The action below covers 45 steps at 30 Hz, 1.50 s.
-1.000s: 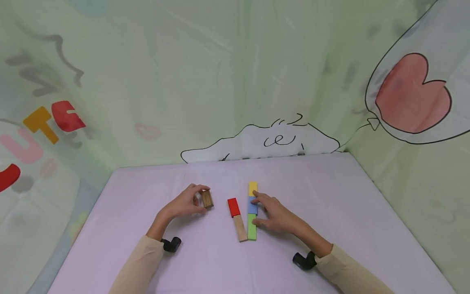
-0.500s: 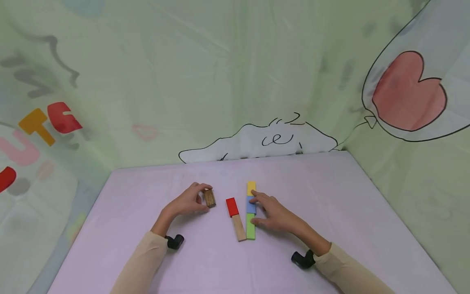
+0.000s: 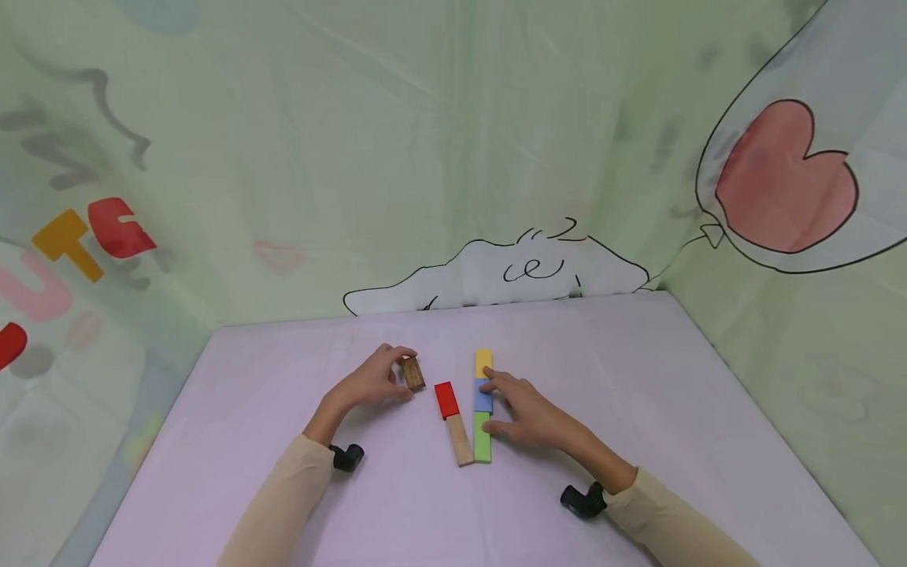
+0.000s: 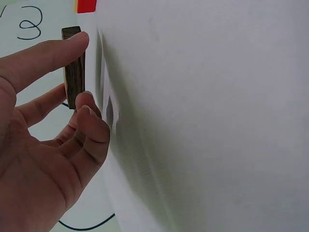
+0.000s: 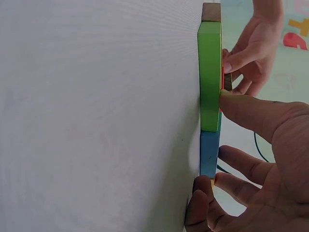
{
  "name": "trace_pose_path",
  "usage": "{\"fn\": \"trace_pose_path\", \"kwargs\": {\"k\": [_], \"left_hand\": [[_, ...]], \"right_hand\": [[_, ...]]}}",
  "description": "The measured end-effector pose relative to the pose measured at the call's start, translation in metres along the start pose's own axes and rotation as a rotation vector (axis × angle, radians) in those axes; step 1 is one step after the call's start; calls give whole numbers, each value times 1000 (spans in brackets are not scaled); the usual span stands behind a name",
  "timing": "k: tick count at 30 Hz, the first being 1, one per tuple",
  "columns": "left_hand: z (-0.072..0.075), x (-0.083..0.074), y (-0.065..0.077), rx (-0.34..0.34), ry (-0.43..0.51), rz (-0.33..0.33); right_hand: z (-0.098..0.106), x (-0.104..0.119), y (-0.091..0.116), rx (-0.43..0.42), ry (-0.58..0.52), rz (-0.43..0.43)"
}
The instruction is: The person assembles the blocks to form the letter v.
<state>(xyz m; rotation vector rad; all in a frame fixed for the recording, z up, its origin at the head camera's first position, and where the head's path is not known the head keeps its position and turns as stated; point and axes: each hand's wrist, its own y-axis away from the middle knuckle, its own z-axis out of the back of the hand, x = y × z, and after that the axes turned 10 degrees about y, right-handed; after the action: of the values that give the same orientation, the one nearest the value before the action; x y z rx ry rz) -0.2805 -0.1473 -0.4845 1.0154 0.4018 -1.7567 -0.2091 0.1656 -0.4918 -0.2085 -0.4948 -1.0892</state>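
Observation:
My left hand (image 3: 372, 379) pinches a small dark brown wooden block (image 3: 413, 375) between thumb and fingers. In the left wrist view this block (image 4: 75, 72) appears held just off the table. Yellow (image 3: 483, 361), blue (image 3: 483, 400) and green (image 3: 483, 438) blocks lie end to end in a straight row. With fingers loosely spread, my right hand (image 3: 534, 411) rests on that row, its thumb on the green block (image 5: 210, 77). A red block (image 3: 446, 400) and a light wooden block (image 3: 460, 439) form a slanted line to the left, meeting the green block's near end.
A pale lilac cloth covers the table (image 3: 602, 354). Behind it and at the sides hang light green printed curtains (image 3: 354, 157). Each wrist carries a black camera mount, such as the right mount (image 3: 583, 502).
My left hand has moved right and slightly away with the dark brown block, nearer to the red block. The right hand and the laid blocks stay put; the head view has shifted slightly.

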Motion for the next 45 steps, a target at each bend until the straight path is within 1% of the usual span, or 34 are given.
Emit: {"fn": "trace_pose_path", "kwargs": {"k": [4, 8, 13, 18, 22, 25, 33, 45], "left_hand": [[3, -3, -5, 15, -42, -16], [2, -7, -11, 34, -70, -29], [-2, -13, -17, 53, -84, -31], [-4, -17, -22, 56, -89, -56], [-6, -18, -27, 61, -105, -73], [-7, -19, -29, 69, -118, -72], [-8, -23, -32, 86, -122, -43], [-12, -23, -39, 106, -137, -63]], "right_hand": [[1, 0, 0, -2, 0, 0], [1, 0, -1, -1, 2, -4], [-1, -2, -2, 3, 5, -11], [-1, -2, -2, -1, 7, -18], [-2, -2, -1, 0, 3, -25], [-1, -2, -1, -1, 4, -21], [-1, -2, 0, 5, -11, -23], [-1, -2, -1, 7, -13, -17]]}}
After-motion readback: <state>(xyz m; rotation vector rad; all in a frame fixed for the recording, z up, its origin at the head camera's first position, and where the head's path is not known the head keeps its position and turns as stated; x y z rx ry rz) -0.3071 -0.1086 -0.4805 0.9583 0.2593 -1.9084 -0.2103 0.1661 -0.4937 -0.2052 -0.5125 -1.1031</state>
